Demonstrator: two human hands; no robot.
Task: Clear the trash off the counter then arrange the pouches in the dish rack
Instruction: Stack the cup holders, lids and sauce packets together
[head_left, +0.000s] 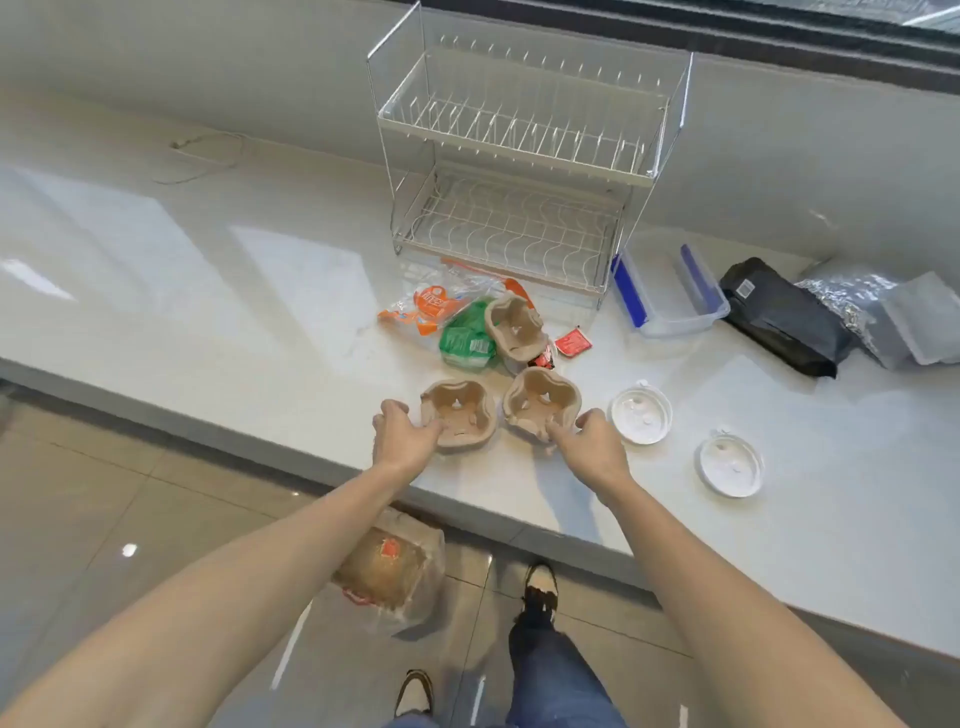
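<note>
Head view: three moulded brown pulp cup holders, rough and lobed, are seen on the glossy white counter (218, 270). The near-left pulp holder (458, 413) is gripped at its rim by the left hand (402, 436); the near-right pulp holder (540, 402) is pinched at its edge by the right hand (597, 441). The third pulp holder (514, 327) is tilted on crinkled green (465, 340) and orange plastic wrappers (434, 306). Two round white plastic lids (640, 414) lie flat, right of the holders. Two pouches, matte black (784, 317) and silver foil (852, 306), lie beside the two-tier white wire dish rack (519, 156), long axes running diagonally.
</note>
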